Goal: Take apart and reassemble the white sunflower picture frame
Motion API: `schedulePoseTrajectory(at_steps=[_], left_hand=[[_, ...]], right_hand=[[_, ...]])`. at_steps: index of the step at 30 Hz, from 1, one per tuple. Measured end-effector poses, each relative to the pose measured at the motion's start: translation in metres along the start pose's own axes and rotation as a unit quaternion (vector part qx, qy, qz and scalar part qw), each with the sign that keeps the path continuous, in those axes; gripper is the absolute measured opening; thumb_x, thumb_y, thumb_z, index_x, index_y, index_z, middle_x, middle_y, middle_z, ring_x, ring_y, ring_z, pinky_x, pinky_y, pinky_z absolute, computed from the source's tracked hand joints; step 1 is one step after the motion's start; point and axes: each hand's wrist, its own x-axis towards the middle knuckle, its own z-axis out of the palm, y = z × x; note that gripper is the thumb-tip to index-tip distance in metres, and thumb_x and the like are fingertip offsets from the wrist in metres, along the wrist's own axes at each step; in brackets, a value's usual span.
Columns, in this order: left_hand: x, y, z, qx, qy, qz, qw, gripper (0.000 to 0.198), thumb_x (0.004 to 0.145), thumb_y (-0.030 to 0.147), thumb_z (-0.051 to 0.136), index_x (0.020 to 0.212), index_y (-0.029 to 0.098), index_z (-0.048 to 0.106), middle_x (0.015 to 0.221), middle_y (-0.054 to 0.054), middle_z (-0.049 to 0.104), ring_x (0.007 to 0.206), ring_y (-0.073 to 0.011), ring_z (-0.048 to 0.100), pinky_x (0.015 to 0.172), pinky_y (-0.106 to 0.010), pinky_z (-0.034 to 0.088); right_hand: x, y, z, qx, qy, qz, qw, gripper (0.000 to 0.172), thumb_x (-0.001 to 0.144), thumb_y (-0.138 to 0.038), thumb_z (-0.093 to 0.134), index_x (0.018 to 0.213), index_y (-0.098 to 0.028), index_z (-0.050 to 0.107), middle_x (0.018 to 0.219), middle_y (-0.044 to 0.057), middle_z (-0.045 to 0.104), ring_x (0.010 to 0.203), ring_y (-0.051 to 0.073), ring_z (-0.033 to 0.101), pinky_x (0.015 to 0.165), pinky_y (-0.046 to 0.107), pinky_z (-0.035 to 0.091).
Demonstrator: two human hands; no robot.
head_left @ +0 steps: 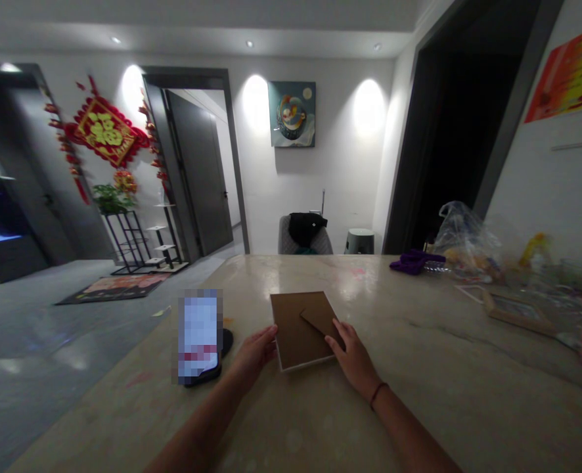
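One brown-backed picture frame (298, 332) lies face down on the tabletop (419, 401), close in front of the person, its easel flap (319, 314) angled across the back. The left hand (254, 351) is at the near left edge, fingers curled against the rim with the thumb on top, which looks like a light pinch. How far they reach under I cannot tell. The right hand (355, 358) lies spread and flat, fingertips resting on the flap's near end and gripping nothing.

To my eye this is steadying work. It goes best with the left hand holding the edge firm so the frame cannot skate on the glossy stone, and the right pressing gently, since that thin flap would crease easily.

A phone (200, 335) stands propped just beside the left hand, near enough to nudge. Far right, well apart, sit a purple cloth (412, 261), a plastic bag (466, 240) and a second wooden frame (515, 314).
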Motion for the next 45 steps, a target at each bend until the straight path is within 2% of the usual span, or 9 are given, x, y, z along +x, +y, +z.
schedulePoseTrajectory(at_steps=[7,13,20,26,32,36,39,42,45], left_hand=[[-0.004,0.008,0.009,-0.072,0.011,-0.037,0.997,0.019,0.080,0.027,0.051,0.089,0.013,0.061,0.088,-0.008,0.069,0.078,-0.0157,0.066,0.066,-0.022,0.052],[-0.003,0.005,0.005,-0.085,0.003,-0.022,0.996,0.012,0.079,0.024,0.054,0.086,0.015,0.058,0.075,-0.002,0.068,0.059,-0.0086,0.063,0.056,-0.016,0.049],[0.001,0.001,0.005,-0.041,0.003,-0.039,0.998,0.024,0.079,0.030,0.052,0.098,0.016,0.058,0.090,-0.006,0.069,0.079,-0.0161,0.065,0.069,-0.025,0.051],[-0.005,0.006,0.011,-0.027,-0.041,-0.056,0.997,0.036,0.078,0.041,0.048,0.100,0.015,0.060,0.094,-0.009,0.069,0.087,-0.0214,0.064,0.073,-0.030,0.050],[-0.005,0.003,0.013,-0.053,-0.102,-0.080,0.990,0.043,0.078,0.047,0.045,0.104,0.015,0.058,0.091,-0.009,0.069,0.086,-0.0229,0.064,0.073,-0.032,0.050],[-0.003,-0.001,0.010,-0.033,-0.057,-0.088,0.994,0.038,0.077,0.044,0.047,0.097,0.015,0.061,0.087,-0.010,0.069,0.082,-0.0228,0.065,0.070,-0.032,0.050],[-0.003,-0.003,0.008,-0.015,-0.017,-0.043,0.999,0.027,0.075,0.035,0.051,0.091,0.016,0.062,0.082,-0.008,0.070,0.077,-0.0209,0.065,0.068,-0.031,0.049],[-0.003,-0.006,0.006,0.054,0.023,0.007,0.998,0.022,0.071,0.031,0.056,0.086,0.016,0.063,0.074,-0.005,0.070,0.070,-0.0194,0.065,0.065,-0.028,0.048],[0.000,-0.008,0.003,0.139,0.063,0.014,0.988,0.025,0.068,0.035,0.058,0.083,0.016,0.064,0.066,-0.003,0.069,0.064,-0.0190,0.063,0.058,-0.026,0.046]], right_hand=[[0.000,-0.004,-0.001,0.082,-0.012,0.009,0.997,0.046,0.076,-0.045,0.049,0.112,-0.018,0.056,0.112,0.009,0.058,0.106,0.020,0.052,0.094,0.035,0.038],[0.000,-0.002,0.000,0.093,-0.009,0.015,0.996,0.046,0.076,-0.045,0.048,0.112,-0.016,0.056,0.112,0.010,0.058,0.106,0.020,0.052,0.094,0.035,0.037],[-0.002,-0.004,0.003,0.034,0.025,0.021,0.999,0.046,0.078,-0.044,0.046,0.114,-0.017,0.054,0.111,0.010,0.057,0.105,0.020,0.052,0.092,0.034,0.039],[-0.005,-0.007,0.004,-0.014,0.012,0.011,1.000,0.047,0.081,-0.045,0.041,0.116,-0.017,0.052,0.108,0.010,0.058,0.101,0.021,0.054,0.087,0.033,0.042],[-0.005,-0.008,0.004,-0.027,0.004,0.012,1.000,0.048,0.082,-0.047,0.037,0.113,-0.014,0.054,0.104,0.011,0.059,0.098,0.021,0.055,0.085,0.031,0.042],[-0.005,-0.007,0.005,-0.033,0.009,0.007,0.999,0.047,0.082,-0.047,0.037,0.114,-0.016,0.054,0.104,0.011,0.058,0.098,0.021,0.055,0.084,0.031,0.042],[-0.005,-0.007,0.005,-0.041,0.008,0.006,0.999,0.047,0.083,-0.046,0.037,0.114,-0.014,0.053,0.104,0.011,0.058,0.098,0.021,0.054,0.085,0.031,0.042],[-0.005,-0.008,0.004,-0.056,0.011,0.000,0.998,0.047,0.084,-0.045,0.036,0.115,-0.013,0.052,0.103,0.011,0.058,0.096,0.021,0.055,0.083,0.030,0.043],[-0.005,-0.012,0.002,-0.093,0.027,-0.029,0.995,0.044,0.085,-0.043,0.034,0.112,-0.015,0.054,0.101,0.011,0.059,0.095,0.021,0.055,0.082,0.031,0.043]])
